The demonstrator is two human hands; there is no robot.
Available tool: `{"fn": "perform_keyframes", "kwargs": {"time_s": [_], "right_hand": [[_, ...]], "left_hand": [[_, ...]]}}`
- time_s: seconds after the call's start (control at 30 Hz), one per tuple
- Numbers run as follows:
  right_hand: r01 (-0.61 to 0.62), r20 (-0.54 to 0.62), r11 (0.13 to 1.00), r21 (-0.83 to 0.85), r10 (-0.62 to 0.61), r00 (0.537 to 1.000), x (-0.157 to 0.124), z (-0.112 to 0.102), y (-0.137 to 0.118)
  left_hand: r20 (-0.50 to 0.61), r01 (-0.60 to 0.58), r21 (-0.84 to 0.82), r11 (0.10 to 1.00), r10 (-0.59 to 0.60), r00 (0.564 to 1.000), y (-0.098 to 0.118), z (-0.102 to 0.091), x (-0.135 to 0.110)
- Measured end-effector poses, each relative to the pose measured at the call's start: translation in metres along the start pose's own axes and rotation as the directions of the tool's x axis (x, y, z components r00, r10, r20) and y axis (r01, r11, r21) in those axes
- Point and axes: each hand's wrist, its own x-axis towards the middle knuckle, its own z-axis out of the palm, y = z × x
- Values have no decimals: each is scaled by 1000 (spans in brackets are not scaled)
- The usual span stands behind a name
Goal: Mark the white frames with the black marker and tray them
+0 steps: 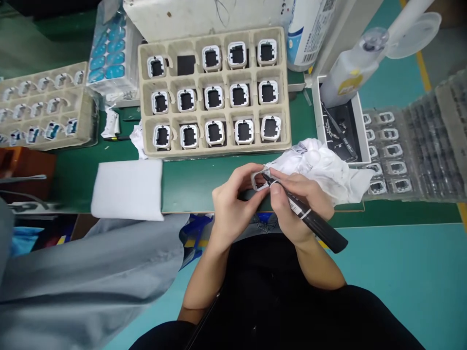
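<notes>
Pinched in my left hand (233, 201) is a small white square frame (256, 181), shaped like a watch case. My right hand (301, 204) grips a black marker pen (316, 224) with its tip at the inside of the frame. Both hands are close together over the table's front edge. Just beyond them lies a beige moulded tray (215, 154) with similar white frames in its pockets. One pocket (186, 64) in its back row holds no frame. A crumpled white cloth (321, 167) lies beside my right hand.
A white foam sheet (127, 189) overlaps the front edge at left. Farther left are another filled tray (78, 138) and a bag of blue pieces (109, 53). At right stand a white box (359, 121) with a bottle (350, 73), and clear plastic trays (430, 146). A grey-clothed person (91, 272) is at my left.
</notes>
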Motion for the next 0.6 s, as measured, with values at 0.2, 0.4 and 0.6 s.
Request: {"fn": "perform_keyframes", "kwargs": {"time_s": [0.2,0.4,0.6], "right_hand": [[7,1,1000,-29,-6,1000,3,1,-3],[22,-4,998,-63,-22,1000,6,1,-6],[16,-2,997,-76,-16,1000,11,2,-9]], "left_hand": [[-2,-13,50,999,13,1000,1,0,-1],[5,-37,106,994,37,999,1,0,-2],[-4,-60,160,985,62,998,2,-1,-3]]}}
